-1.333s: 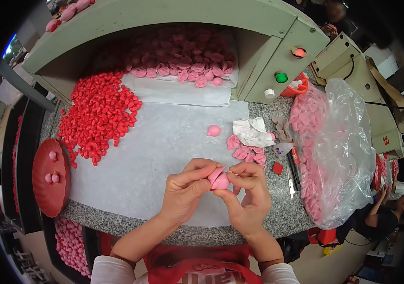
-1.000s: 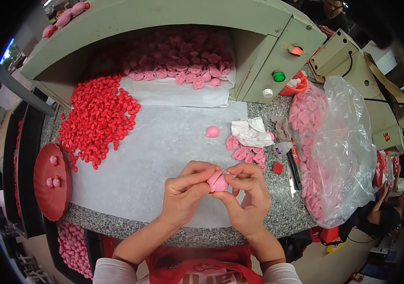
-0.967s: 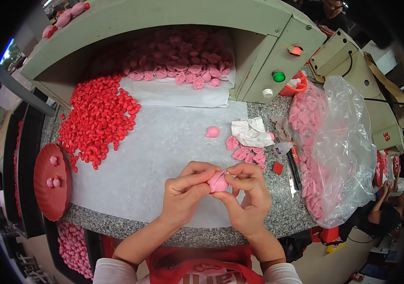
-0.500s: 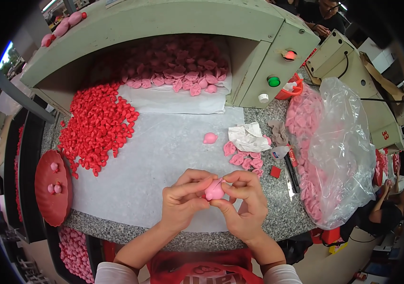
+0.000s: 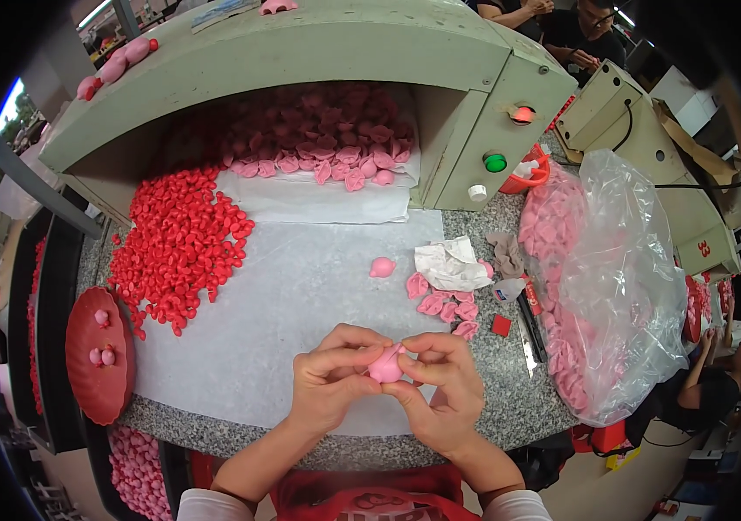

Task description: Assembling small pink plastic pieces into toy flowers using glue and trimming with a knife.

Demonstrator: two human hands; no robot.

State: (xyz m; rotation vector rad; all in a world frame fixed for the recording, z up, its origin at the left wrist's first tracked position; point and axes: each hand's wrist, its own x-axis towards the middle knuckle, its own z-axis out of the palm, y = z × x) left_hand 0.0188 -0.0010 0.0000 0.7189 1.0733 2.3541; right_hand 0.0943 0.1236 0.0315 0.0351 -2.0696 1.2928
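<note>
My left hand (image 5: 327, 382) and my right hand (image 5: 446, 391) are both closed on a small, rounded pink piece (image 5: 384, 367), pinched between thumbs and fingertips over the near edge of the white sheet (image 5: 257, 321). It looks soft, with a fold or lip at its upper right where my right fingers press. The fingers cover its sides. Beyond my hands lies a loose pink piece (image 5: 382, 267). To its right, several hollow pink pieces (image 5: 441, 306) lie beside a crumpled paper (image 5: 452, 264).
A green-grey machine housing (image 5: 301, 56) arches over a heap of pink pieces (image 5: 327, 139). Red pieces (image 5: 179, 247) are piled at left, near a red scalloped dish (image 5: 84, 386). At right are a blade (image 5: 526, 334), a small red block (image 5: 500, 325) and a clear plastic bag (image 5: 622, 295).
The pink piece has turned slightly between my fingers; the red spot at its left side no longer shows. My hands sit slightly lower in the picture, and the whole view has shifted a little.
</note>
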